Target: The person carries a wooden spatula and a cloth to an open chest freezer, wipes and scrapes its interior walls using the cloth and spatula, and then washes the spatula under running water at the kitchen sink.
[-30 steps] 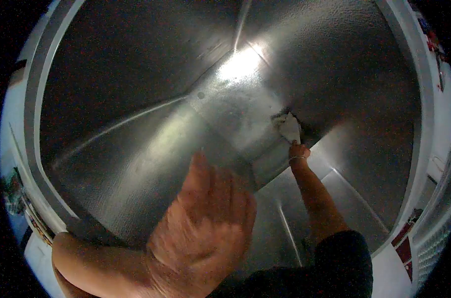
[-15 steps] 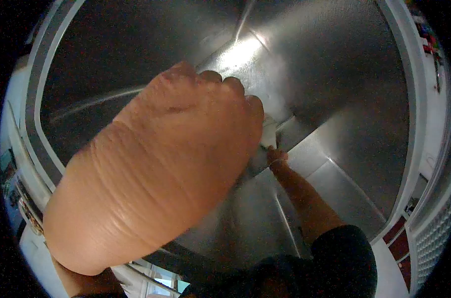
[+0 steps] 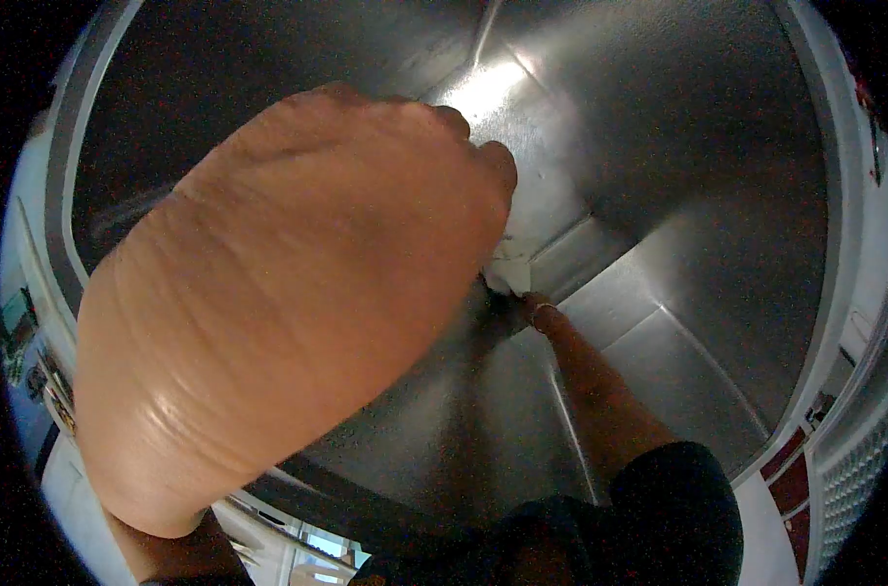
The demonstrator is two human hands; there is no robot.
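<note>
My left hand point(image 3: 307, 244) looms large and close to the camera, over the left and middle of the view. Only short finger bumps show at its far end, bent away from me. The rest of its fingers and anything under them are hidden. Lower down and farther off, my right hand point(image 3: 534, 307) reaches to the bottom of a deep metal-lined compartment point(image 3: 551, 186). It is closed on a pale, flat piece point(image 3: 507, 275), possibly a cloth. The kind is too small and blurred to tell. Around the right wrist runs a thin light band point(image 3: 542, 311).
The compartment's light rim point(image 3: 835, 195) curves round both sides. A raised metal step point(image 3: 649, 327) stands right of my right hand. My dark sleeve point(image 3: 678, 488) shows at the bottom, and a textured pale panel point(image 3: 859, 488) lies outside at the lower right.
My left hand has shifted a little left and up in view. The pale piece and my right hand have moved slightly down and left along the compartment's bottom.
</note>
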